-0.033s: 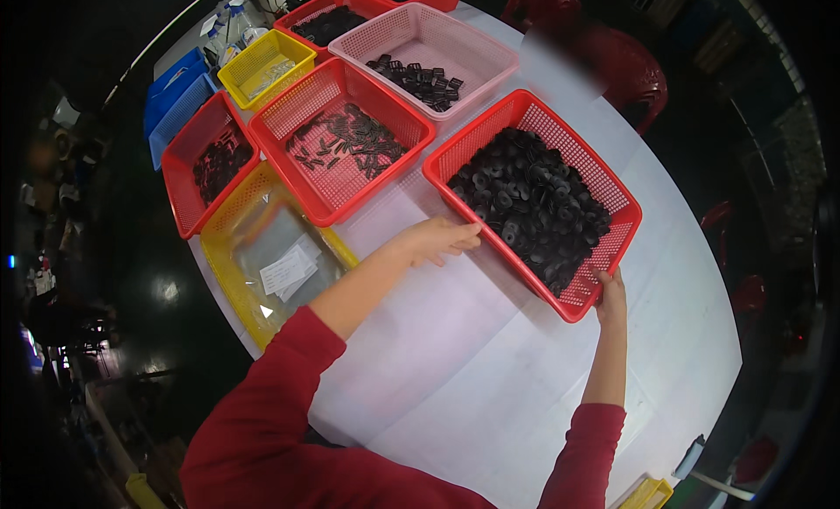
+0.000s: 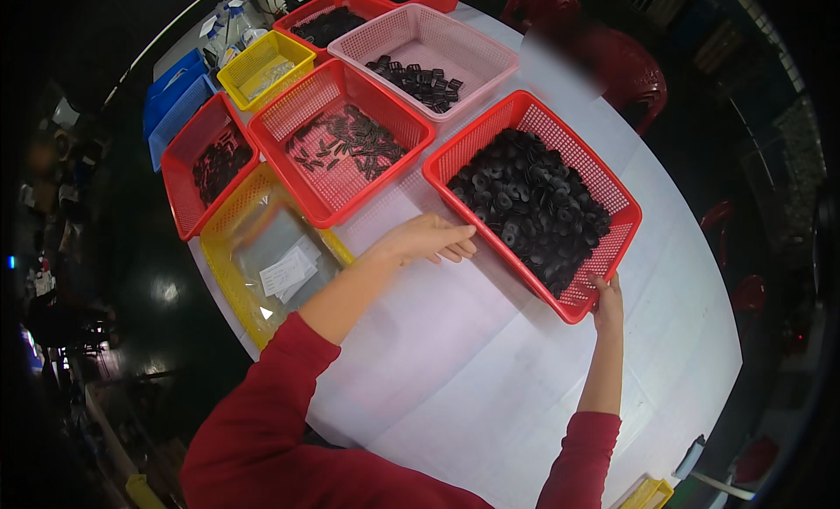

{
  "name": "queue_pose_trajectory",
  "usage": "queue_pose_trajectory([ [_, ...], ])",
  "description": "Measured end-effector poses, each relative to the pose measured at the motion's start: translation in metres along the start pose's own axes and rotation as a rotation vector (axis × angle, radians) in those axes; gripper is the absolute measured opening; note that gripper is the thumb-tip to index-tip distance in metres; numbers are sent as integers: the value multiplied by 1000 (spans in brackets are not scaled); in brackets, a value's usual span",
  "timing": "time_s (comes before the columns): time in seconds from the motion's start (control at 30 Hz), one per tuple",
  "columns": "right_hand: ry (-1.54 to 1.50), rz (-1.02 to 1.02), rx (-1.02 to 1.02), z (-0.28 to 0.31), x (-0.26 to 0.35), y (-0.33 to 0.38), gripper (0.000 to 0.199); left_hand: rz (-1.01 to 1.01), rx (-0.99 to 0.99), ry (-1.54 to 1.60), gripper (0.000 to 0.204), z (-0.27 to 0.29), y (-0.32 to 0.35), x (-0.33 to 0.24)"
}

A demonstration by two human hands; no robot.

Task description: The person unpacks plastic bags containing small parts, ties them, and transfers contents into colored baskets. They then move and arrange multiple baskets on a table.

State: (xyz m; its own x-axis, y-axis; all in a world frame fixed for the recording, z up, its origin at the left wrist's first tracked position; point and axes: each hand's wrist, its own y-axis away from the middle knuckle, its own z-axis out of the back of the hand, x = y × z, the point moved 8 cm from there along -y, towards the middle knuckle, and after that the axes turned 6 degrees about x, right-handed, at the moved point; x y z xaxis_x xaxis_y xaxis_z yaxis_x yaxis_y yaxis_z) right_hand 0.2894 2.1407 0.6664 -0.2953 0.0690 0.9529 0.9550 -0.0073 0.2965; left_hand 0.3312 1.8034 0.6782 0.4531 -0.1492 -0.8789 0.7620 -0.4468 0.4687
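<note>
A large red basket [image 2: 617, 194] full of black ring-shaped parts [image 2: 525, 203] sits on the white table [image 2: 455, 369]. My left hand [image 2: 429, 239] lies on the table with its fingertips against the basket's near-left wall, holding nothing. At the basket's near corner, my right hand [image 2: 605, 294] grips the rim. Both sleeves are red.
To the left stand a red basket of small black pieces [image 2: 341, 150], a pink basket [image 2: 429, 58], a yellow basket with clear bags and paper [image 2: 262, 255], another red basket [image 2: 206, 163], a small yellow one [image 2: 262, 67] and blue trays [image 2: 175, 102]. Red chairs [image 2: 612, 63] stand behind the table.
</note>
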Motion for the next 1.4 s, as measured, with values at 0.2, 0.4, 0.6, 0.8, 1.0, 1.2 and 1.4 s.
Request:
queue_pose_trajectory([
  [0.2,5,74,-172,14,-37,7,41,-535,-1171,-929,40,141,-18,-137],
  [0.4,111,104,-226,31,-34,-12,39,-9,-682,-1346,50,170,-106,-133],
  [0.6,166,111,-217,27,-23,-16,39,32,-637,-1369,46,169,-92,-126],
  [0.8,144,129,-242,36,-21,-21,36,-136,-1147,-1187,49,134,-32,-74],
  [1.0,98,118,-215,28,-10,-25,38,-47,-1050,-1308,52,125,-3,-40],
  [1.2,121,120,-216,35,-9,-32,39,-78,-1090,-1306,58,168,-5,-50],
  [1.4,149,117,-221,25,5,-28,39,-229,-1264,-1364,49,167,4,-63],
])
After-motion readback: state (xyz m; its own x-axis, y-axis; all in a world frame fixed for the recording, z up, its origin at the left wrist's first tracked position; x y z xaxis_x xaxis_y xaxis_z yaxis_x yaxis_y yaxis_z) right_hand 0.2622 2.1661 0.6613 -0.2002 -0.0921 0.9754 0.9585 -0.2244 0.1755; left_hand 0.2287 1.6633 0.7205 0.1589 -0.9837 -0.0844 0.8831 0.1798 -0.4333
